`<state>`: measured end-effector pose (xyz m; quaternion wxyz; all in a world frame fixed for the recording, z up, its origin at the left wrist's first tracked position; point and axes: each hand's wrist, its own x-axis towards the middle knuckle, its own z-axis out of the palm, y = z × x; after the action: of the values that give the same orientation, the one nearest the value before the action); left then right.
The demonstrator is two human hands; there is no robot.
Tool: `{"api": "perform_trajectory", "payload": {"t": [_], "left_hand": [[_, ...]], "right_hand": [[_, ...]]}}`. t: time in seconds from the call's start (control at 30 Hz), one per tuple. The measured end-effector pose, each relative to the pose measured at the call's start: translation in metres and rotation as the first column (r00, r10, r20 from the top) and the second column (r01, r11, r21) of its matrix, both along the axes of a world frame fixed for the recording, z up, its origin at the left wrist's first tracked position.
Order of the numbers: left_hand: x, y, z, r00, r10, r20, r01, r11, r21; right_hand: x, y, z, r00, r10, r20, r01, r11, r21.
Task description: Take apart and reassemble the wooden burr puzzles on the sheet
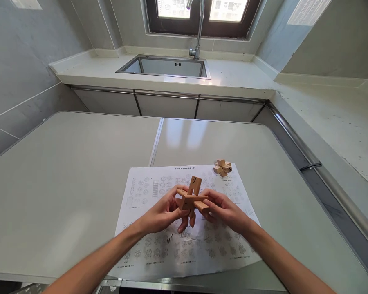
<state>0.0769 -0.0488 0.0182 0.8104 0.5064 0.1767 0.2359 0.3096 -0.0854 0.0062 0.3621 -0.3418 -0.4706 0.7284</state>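
A wooden puzzle of interlocking flat pieces is held up between my two hands, above a printed sheet. My left hand grips its left side, thumb in front and some fingers underneath. On the right side, my right hand pinches a piece that points toward the lower right. One piece stands upright at the top and bears a dark mark. The white sheet shows rows of small diagrams and lies on the table, partly hidden by my hands.
A small assembled wooden block puzzle rests at the sheet's upper right corner. The pale table has a seam across it. Beyond are a counter, a sink and a faucet below a window.
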Motion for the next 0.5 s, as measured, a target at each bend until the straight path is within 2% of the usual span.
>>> {"api": "perform_trajectory", "payload": {"t": [0.1,0.3,0.5], "left_hand": [[0.0004,0.0004,0.0004,1.0,-0.006,0.01,0.006,1.0,-0.009],[-0.002,0.0007,0.0,1.0,-0.003,-0.005,0.003,1.0,-0.016],[-0.005,0.0003,-0.0026,0.999,-0.001,-0.044,0.002,1.0,0.011]], "right_hand": [[0.002,0.0012,0.001,0.999,0.033,0.02,-0.034,0.998,0.043],[0.0037,-0.0029,-0.0039,0.999,0.007,0.046,-0.013,0.992,0.127],[0.0042,-0.0053,-0.0029,0.991,-0.009,0.136,-0.011,0.989,0.149]]}}
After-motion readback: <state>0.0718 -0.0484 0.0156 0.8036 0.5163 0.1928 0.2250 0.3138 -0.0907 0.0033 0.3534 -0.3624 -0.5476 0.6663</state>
